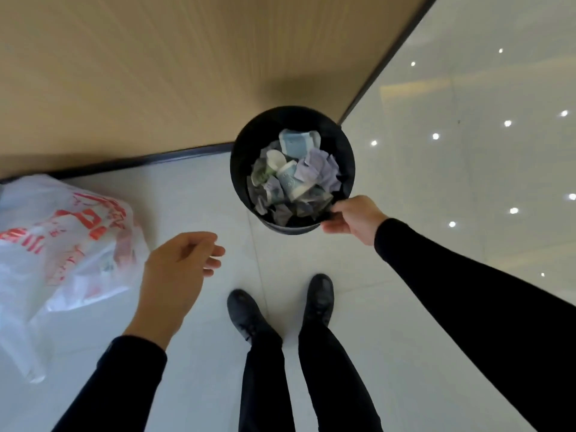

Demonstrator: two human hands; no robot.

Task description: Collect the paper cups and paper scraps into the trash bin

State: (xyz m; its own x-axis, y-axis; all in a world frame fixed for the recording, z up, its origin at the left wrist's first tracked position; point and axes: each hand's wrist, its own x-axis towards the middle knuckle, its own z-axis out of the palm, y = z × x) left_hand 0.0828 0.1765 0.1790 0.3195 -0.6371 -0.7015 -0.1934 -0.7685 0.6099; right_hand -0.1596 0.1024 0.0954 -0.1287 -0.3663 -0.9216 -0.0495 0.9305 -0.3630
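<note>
A round black trash bin (241, 169) stands on the pale tiled floor near a wall corner, seen from above. Inside it lie several crushed paper cups (291, 179) and crumpled paper scraps (316, 169), filling the bottom. My right hand (355, 218) pinches the bin's near rim at its lower right. My left hand (179, 269) hovers to the lower left of the bin, empty, with its fingers loosely curled and apart.
A white plastic bag (62, 244) with red print lies on the floor at the left. A beige wall with a dark baseboard (140, 160) runs behind the bin. My two black shoes (246, 313) stand just in front of it.
</note>
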